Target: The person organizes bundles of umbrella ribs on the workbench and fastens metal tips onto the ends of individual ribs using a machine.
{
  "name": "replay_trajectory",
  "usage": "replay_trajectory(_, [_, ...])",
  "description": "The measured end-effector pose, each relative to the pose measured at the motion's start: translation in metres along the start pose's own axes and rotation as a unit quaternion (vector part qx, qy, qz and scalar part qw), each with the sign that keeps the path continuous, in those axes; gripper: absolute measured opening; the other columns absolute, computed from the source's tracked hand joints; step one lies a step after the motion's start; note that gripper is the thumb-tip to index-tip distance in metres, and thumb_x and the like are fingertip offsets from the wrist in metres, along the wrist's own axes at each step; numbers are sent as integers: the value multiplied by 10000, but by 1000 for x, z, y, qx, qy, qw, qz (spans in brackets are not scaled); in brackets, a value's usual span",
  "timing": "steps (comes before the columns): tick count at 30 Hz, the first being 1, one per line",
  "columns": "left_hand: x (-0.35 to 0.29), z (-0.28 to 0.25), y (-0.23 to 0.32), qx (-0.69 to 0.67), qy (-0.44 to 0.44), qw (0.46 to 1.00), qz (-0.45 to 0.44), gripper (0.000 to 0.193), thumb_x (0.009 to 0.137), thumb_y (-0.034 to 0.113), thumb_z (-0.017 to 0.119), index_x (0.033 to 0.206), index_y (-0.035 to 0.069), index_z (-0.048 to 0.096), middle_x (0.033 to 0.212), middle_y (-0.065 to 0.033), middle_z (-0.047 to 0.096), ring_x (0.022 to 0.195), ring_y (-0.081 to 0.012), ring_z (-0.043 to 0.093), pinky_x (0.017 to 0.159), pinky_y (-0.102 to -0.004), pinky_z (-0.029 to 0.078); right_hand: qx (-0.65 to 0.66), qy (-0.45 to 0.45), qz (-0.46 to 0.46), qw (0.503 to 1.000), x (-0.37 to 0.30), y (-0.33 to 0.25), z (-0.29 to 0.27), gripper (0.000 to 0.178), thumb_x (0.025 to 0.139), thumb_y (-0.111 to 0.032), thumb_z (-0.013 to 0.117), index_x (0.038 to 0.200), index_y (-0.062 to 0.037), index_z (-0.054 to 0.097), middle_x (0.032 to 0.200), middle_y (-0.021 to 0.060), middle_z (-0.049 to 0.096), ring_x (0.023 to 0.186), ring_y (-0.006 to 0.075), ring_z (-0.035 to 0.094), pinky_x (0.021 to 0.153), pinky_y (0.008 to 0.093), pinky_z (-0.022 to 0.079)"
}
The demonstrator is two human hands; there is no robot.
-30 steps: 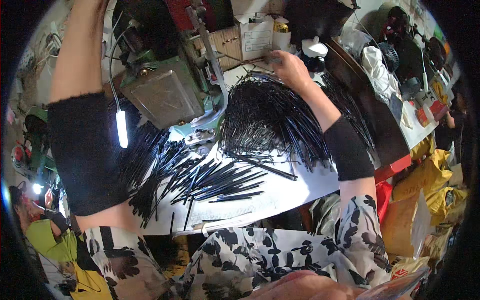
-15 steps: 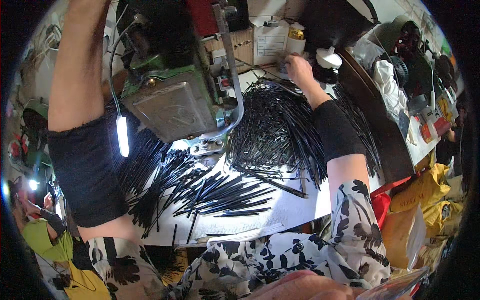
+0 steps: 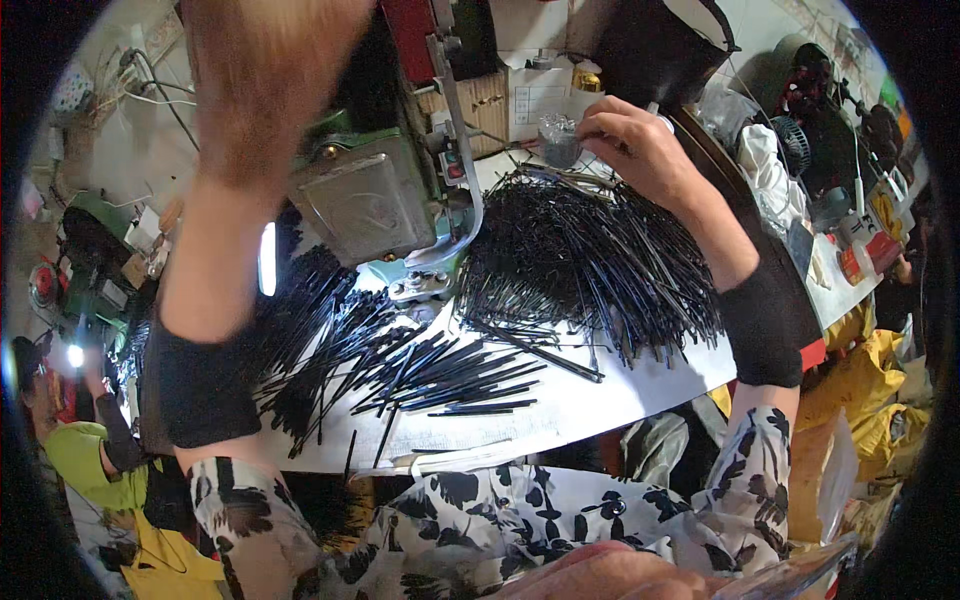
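My right hand is beside a small clear cup behind the heap. Its fingers are curled together at the cup's right side; whatever they hold is too small or hidden. My left hand is raised at the top edge in front of the green machine, smeared by motion, so its fingers cannot be read. Below my right forearm lies a big heap of thin black rods. More loose black rods spread over the white tabletop before the machine.
A lit lamp strip hangs left of the machine. A curved metal bar runs down its right side. Behind the cup stand a yellow-topped bottle and a black bucket. Yellow bags lie at right. Another person's green garment shows at far left.
My left arm has swung right, across the machine's front. My right hand has drawn right and nearer from the cup, which now shows. The view has shifted slightly.
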State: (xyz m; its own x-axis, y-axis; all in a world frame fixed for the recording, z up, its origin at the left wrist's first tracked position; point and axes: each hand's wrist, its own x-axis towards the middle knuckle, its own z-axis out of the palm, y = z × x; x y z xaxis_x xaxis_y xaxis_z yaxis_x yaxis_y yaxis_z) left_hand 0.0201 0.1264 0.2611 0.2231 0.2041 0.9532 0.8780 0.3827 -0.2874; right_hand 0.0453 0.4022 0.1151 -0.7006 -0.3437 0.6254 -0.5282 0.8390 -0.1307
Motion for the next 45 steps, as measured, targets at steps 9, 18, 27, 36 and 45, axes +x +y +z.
replay_trajectory(9, [-72, -18, 51, -416, -181, 832, -318, 763, 703, 283, 776, 1313, 30, 395, 1247, -154, 495, 1168, -241, 479, 969, -356, 399, 161, 64, -109, 979, 18, -101, -75, 175, 749, 36, 647, 918, 0, 618, 941, 60, 592, 842, 148, 604, 697, 251, 492])
replay_trajectory(18, [-50, -38, 53, -541, -51, 731, -412, 498, 798, 324, 702, 1132, -5, 534, 1045, -81, 595, 941, -127, 577, 818, -243, 472, 195, 92, -159, 963, 69, -132, -95, 254, 824, -14, 616, 1076, 6, 588, 1121, 106, 570, 950, 154, 588, 810, 280, 509])
replay_trajectory(27, [-12, -50, -22, -437, 68, 782, -440, 342, 814, 351, 652, 1028, 92, 590, 871, -20, 627, 742, -140, 604, 598, -270, 505, 333, 119, -121, 928, 60, -126, -88, 352, 859, -107, 607, 1191, -24, 528, 1185, 109, 552, 974, 162, 599, 827, 274, 509])
replay_trajectory(36, [24, -36, -83, -334, 98, 806, -478, 487, 689, 422, 750, 1044, 127, 596, 933, 0, 625, 837, -121, 569, 673, -287, 449, 333, 38, 48, 941, -23, -100, -63, 290, 834, -98, 619, 1111, -22, 579, 1235, 88, 503, 993, 140, 557, 806, 254, 478])
replay_trajectory(45, [39, -25, -88, -322, 48, 807, -492, 369, 697, 413, 742, 960, 166, 662, 899, 24, 649, 793, -118, 588, 676, -284, 442, 406, 24, 213, 889, -94, -81, -64, 297, 824, -91, 623, 1094, 10, 554, 1232, 90, 476, 885, 132, 573, 745, 254, 491])
